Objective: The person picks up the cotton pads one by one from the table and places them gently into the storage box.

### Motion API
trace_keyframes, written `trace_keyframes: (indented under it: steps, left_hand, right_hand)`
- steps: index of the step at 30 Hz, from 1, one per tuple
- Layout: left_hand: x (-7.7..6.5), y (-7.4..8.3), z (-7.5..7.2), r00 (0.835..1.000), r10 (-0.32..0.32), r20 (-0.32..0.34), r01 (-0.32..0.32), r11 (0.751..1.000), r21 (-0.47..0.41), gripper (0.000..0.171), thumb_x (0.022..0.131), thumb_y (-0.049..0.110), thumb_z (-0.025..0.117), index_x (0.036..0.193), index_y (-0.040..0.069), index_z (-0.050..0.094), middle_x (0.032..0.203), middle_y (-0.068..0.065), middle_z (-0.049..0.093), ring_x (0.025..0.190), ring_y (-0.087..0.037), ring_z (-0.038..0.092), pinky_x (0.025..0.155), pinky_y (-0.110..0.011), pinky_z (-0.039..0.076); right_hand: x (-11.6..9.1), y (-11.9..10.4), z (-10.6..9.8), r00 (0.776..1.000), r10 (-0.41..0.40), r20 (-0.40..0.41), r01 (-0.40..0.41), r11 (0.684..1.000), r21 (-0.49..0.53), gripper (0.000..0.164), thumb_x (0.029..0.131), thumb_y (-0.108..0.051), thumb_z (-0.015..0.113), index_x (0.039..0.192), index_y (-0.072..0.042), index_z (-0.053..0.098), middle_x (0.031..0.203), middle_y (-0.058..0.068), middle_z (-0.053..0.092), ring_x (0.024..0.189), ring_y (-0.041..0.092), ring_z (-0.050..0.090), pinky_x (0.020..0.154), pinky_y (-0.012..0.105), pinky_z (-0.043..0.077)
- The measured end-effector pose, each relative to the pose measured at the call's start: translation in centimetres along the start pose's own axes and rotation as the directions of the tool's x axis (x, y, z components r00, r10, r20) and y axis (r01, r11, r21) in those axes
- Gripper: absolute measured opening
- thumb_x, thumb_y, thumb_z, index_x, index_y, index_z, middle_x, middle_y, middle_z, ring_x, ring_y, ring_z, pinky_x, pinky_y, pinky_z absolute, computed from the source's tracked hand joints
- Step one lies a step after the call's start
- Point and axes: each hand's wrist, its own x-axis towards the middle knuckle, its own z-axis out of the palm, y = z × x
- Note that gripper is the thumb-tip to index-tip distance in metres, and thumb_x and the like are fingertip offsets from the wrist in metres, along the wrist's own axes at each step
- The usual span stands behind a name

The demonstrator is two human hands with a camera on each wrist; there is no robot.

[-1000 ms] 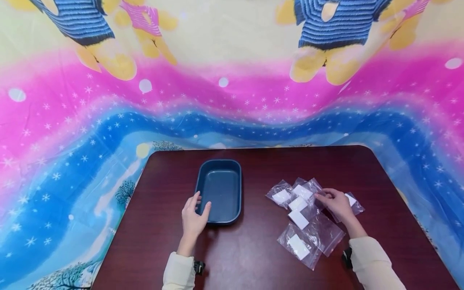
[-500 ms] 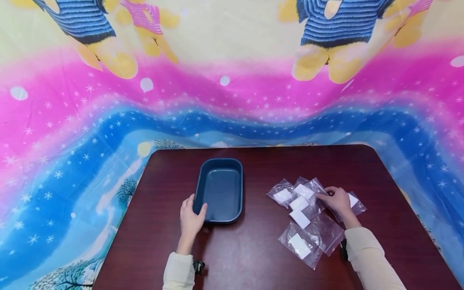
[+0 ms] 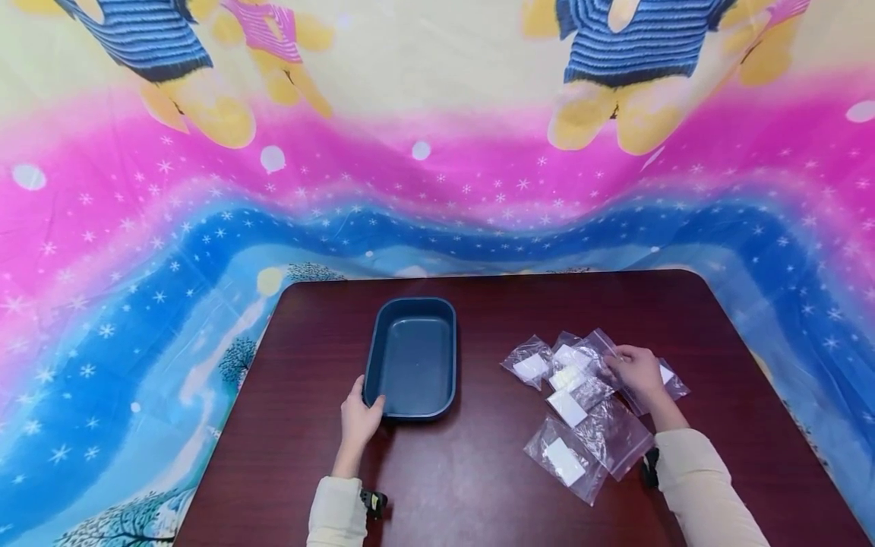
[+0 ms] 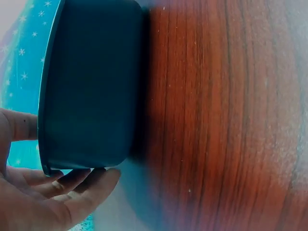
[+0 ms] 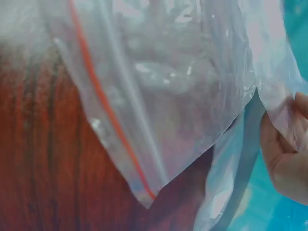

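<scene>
At the near left corner of the dark blue rectangular tray (image 3: pixel 415 368), my left hand (image 3: pixel 359 422) grips it, thumb over the rim and the other fingers along the outer wall. The left wrist view shows the tray's side (image 4: pixel 91 86) with fingertips under its end. My right hand (image 3: pixel 642 377) pinches the edge of a clear zip bag (image 3: pixel 600 346) at the top right of a pile of such bags. Close up in the right wrist view, thumb and finger hold the clear plastic (image 5: pixel 281 103); a bag with a red zip line (image 5: pixel 103 103) hangs in front.
Several more zip bags lie overlapping on the dark red wooden table (image 3: pixel 478 486), most with a white rectangle inside, such as the nearest bag (image 3: pixel 564 462). One bag (image 3: pixel 673 378) lies right of my right hand. A printed cloth (image 3: pixel 437 190) hangs behind the table.
My left hand has closed from beside the tray onto its corner, thumb now over the rim. My right hand has raised the edge of a bag slightly from the pile.
</scene>
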Motion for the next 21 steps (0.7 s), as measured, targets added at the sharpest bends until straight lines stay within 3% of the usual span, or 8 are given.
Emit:
trace_keyframes:
  steps: [4,8,10,16,21]
  left_hand:
    - [0.1,-0.1,-0.2,0.999,-0.033,0.006,0.033,0.998,-0.045,0.053,0.074,-0.002,0.058,0.126,-0.008,0.048,0.113,-0.029,0.056,0.103,-0.039,0.053,0.085,-0.048,0.044]
    - [0.1,-0.1,-0.4,0.992,-0.105,0.072,0.117,0.978,-0.173,0.055,0.075,-0.007,0.049,0.13,-0.006,0.045,0.118,-0.028,0.054,0.099,-0.037,0.055,0.066,-0.044,0.053]
    - [0.1,-0.2,-0.5,0.987,-0.127,0.095,0.145,0.964,-0.224,0.056,0.075,-0.009,0.047,0.131,-0.006,0.044,0.119,-0.027,0.053,0.096,-0.036,0.055,0.056,-0.039,0.055]
    - [0.2,-0.3,-0.5,0.983,-0.145,0.116,0.171,0.95,-0.262,0.056,0.076,-0.01,0.047,0.132,-0.004,0.044,0.12,-0.026,0.054,0.095,-0.033,0.056,0.053,-0.034,0.054]
    - [0.2,-0.3,-0.5,0.981,-0.151,0.126,0.181,0.944,-0.277,0.056,0.077,-0.01,0.046,0.133,-0.003,0.043,0.121,-0.025,0.053,0.095,-0.033,0.056,0.055,-0.036,0.055]
  right_hand:
    - [0.1,-0.8,-0.5,0.999,0.019,0.042,-0.024,0.993,0.112,0.027,0.082,-0.011,0.066,0.095,0.013,0.065,0.076,0.007,0.068,0.062,-0.004,0.05,0.054,0.014,0.042]
    - [0.3,-1.6,-0.9,0.99,0.075,0.123,-0.104,0.964,0.244,0.034,0.083,-0.012,0.065,0.101,0.016,0.061,0.066,-0.011,0.063,0.054,-0.002,0.047,0.045,0.018,0.041]
    - [0.3,-2.2,-1.2,0.982,0.102,0.158,-0.144,0.947,0.287,0.033,0.084,-0.014,0.065,0.101,0.015,0.061,0.063,-0.014,0.06,0.051,0.0,0.046,0.042,0.019,0.039]
    - [0.3,-4.3,-1.6,0.973,0.12,0.198,-0.193,0.892,0.409,0.006,0.084,-0.012,0.065,0.086,-0.008,0.069,0.063,-0.012,0.061,0.054,0.0,0.052,0.046,0.017,0.045]
    - [0.2,-6.1,-1.6,0.969,0.113,0.221,-0.214,0.832,0.512,0.018,0.085,-0.007,0.062,0.077,-0.021,0.069,0.066,-0.012,0.063,0.056,0.0,0.054,0.049,0.017,0.048]
